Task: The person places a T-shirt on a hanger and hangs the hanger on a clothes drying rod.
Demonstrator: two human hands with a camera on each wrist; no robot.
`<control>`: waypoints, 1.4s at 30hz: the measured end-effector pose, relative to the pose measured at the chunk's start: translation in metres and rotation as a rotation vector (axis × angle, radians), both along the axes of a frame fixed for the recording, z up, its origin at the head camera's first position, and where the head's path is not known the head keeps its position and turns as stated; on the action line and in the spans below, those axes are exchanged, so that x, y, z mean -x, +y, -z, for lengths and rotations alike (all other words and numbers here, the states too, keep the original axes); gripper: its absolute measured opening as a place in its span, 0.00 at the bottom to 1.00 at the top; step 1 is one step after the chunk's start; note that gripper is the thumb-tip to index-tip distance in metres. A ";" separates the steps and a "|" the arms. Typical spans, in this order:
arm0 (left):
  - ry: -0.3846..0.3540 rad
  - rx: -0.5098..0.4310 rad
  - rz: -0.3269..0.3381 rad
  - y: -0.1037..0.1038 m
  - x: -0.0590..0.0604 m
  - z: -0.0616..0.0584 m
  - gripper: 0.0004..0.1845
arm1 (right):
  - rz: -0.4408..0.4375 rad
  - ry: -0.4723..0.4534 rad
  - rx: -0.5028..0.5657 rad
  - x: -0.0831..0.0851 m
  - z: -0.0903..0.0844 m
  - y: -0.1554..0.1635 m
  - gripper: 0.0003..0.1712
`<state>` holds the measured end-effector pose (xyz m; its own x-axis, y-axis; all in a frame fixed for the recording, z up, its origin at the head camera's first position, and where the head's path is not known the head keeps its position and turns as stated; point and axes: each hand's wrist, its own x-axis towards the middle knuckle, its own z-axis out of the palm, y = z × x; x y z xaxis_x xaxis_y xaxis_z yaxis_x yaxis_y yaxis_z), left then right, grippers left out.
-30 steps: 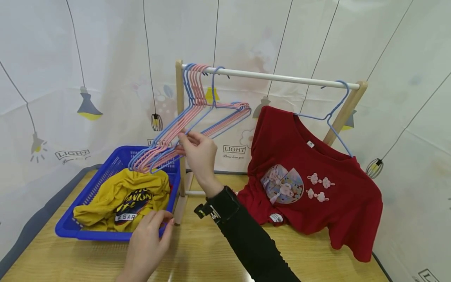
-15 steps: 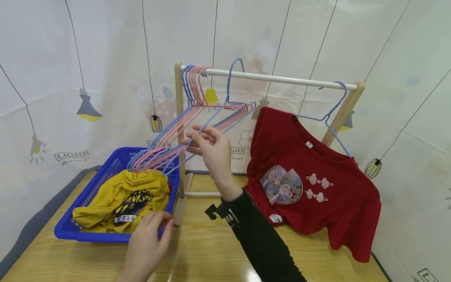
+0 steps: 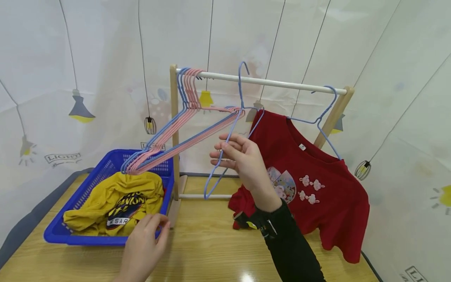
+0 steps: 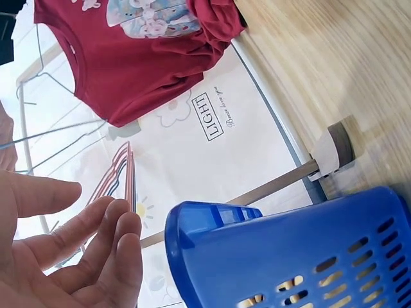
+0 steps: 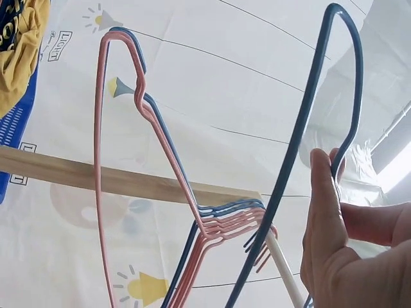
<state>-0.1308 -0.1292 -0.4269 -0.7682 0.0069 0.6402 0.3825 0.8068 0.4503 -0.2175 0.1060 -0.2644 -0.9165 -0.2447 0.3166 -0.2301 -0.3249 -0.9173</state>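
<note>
Blue wire hanger point(image 3: 229, 141), pinched in the right hand point(image 3: 243, 160), hangs off the white rail point(image 3: 282, 83), right of the hanger bunch point(image 3: 183, 129); by my judgement, dressing it comes next. Under that rail the left hand point(image 3: 144, 244), fingers loosely bent and holding nothing, sits at the blue basket point(image 3: 88, 239) with the yellow shirt point(image 3: 116, 197), lettered "SAR".

Left wrist view: relaxed fingers point(image 4: 96, 256) near the basket; backdrop reads "LIGHT".

Right wrist view: fingers point(image 5: 324, 205) clamp the hanger's wire.
</note>
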 end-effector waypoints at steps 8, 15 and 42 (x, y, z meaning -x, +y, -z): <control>-0.001 -0.001 -0.001 -0.002 -0.001 0.002 0.09 | -0.041 0.014 -0.051 -0.015 -0.002 0.012 0.11; 0.036 0.009 0.019 -0.008 0.002 -0.001 0.09 | -0.108 0.027 -0.158 -0.038 0.000 0.034 0.10; -0.047 0.012 -0.051 -0.017 -0.006 -0.005 0.06 | 0.082 -0.157 -0.528 -0.068 0.092 0.132 0.18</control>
<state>-0.1249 -0.1459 -0.4223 -0.7971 -0.0254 0.6034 0.3194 0.8302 0.4569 -0.1494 0.2380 -0.3559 -0.9654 -0.2592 0.0281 -0.0825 0.2016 -0.9760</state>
